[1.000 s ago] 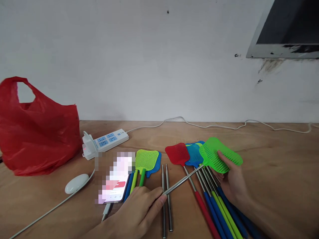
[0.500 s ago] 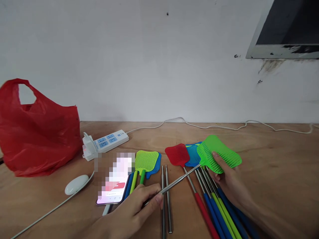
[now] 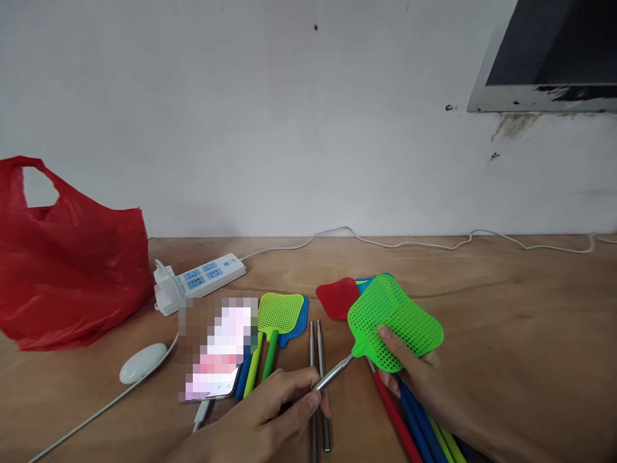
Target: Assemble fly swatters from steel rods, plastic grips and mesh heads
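Observation:
A bright green fly swatter head is pinched by its mesh between the thumb and fingers of my right hand. Its neck meets a silver metal rod, which my left hand grips. Below the left hand's fingers lie two loose metal rods, side by side on the table. Behind the green head rest a red swatter head and a partly covered blue one. Red, blue and yellow-green handles lie under my right hand, partly hidden.
To the left lie a yellow-green swatter head, a blue head and several handles. A lit phone, a white power strip, a white oval device and a red plastic bag stand further left. A white cable runs along the wall.
My right hand has moved the green swatter head left and down, closer to my left hand. Less of the metal rod shows between the hands. The view has shifted slightly.

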A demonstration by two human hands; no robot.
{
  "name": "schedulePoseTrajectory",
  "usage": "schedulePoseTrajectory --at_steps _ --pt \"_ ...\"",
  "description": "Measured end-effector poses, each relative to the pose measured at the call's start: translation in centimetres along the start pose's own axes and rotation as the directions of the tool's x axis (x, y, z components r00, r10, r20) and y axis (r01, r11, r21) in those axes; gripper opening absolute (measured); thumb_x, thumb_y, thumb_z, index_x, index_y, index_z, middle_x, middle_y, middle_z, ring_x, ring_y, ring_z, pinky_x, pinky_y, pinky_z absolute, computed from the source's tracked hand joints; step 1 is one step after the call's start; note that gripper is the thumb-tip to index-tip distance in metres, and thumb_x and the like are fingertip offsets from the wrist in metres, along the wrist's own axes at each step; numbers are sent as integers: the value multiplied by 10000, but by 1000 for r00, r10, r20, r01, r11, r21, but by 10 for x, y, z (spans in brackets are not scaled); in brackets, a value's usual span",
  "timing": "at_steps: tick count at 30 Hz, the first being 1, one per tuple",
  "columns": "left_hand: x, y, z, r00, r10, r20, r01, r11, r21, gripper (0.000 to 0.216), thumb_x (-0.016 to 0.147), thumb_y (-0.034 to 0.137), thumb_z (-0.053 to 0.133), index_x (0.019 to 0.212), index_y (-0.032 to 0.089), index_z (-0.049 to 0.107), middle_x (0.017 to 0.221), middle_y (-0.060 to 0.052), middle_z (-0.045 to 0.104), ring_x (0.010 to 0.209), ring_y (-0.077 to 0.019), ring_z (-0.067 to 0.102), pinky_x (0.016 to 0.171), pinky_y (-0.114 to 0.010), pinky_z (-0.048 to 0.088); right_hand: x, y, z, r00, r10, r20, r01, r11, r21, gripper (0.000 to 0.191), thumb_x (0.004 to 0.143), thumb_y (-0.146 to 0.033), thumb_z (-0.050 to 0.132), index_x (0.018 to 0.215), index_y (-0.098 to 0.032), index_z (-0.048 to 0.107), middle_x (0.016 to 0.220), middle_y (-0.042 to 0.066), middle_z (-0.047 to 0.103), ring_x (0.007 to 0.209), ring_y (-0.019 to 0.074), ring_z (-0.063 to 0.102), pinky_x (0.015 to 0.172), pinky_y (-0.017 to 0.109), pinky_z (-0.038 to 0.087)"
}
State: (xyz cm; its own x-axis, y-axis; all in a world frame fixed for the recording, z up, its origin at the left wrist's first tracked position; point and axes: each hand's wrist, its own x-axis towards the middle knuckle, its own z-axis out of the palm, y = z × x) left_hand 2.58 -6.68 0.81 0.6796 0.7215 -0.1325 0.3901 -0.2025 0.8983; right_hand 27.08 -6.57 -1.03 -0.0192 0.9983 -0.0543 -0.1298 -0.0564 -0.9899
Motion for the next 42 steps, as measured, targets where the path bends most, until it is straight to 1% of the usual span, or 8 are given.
schedulePoseTrajectory --at_steps 6,15,19,31,34,36,39,42 --pt "5 -4 6 982 -140 129 176 926 -333 522 905 724 482 938 207 542 456 131 388 319 -57 277 293 -150 185 -14 -4 5 961 146 235 -167 983 75 498 802 -635 658 593 -186 709 553 30 653 466 143 565 475 255 459" --pt "9 -2 8 985 -149 85 169 921 -350 592 821 767 556 672 199 483 421 106 416 312 -42 347 283 -126 221 -7 2 -7 999 49 21 -51 995 88 435 719 -572 774 613 -192 590 442 -34 535 361 108 458 351 226 358" --pt "7 -3 9 987 -145 69 160 914 -373 551 836 752 555 796 202 529 420 132 394 287 -46 327 271 -124 207 -10 -2 -3 997 72 -33 -71 997 20 433 685 -578 799 726 -187 619 432 -49 540 359 114 484 346 216 375" --pt "8 1 10 998 -52 28 58 941 -335 513 905 685 525 771 191 504 520 118 333 375 -44 261 324 -152 140 -7 0 -4 991 29 128 -26 999 -29 403 720 -519 797 593 -168 643 442 -38 541 350 80 471 327 180 361" --pt "6 3 8 996 -60 69 80 934 -349 520 901 692 521 730 205 464 473 121 339 346 -46 253 312 -157 125 5 -2 -14 993 -34 -109 50 989 142 339 580 -352 914 545 -178 625 458 -37 568 351 87 487 308 183 390" --pt "5 1 5 995 -75 73 95 935 -340 522 918 685 494 703 213 441 425 124 335 316 -46 233 294 -155 110 17 -7 -25 903 -103 -417 226 940 257 353 492 -325 943 653 -211 651 627 -32 677 483 117 606 415 194 516" --pt "6 -3 0 993 -116 23 117 935 -335 496 938 654 481 703 219 443 398 130 345 276 -46 205 257 -138 130 30 -17 -34 817 -131 -561 342 894 288 380 554 -389 908 743 -241 614 629 -58 665 454 98 571 401 181 499" --pt "9 -5 -2 990 -138 12 134 927 -351 464 943 628 480 729 216 487 387 133 360 250 -48 200 236 -126 173 28 -18 -26 934 -85 -346 207 921 332 441 680 -468 830 667 -233 457 393 -125 410 293 33 288 283 127 248"
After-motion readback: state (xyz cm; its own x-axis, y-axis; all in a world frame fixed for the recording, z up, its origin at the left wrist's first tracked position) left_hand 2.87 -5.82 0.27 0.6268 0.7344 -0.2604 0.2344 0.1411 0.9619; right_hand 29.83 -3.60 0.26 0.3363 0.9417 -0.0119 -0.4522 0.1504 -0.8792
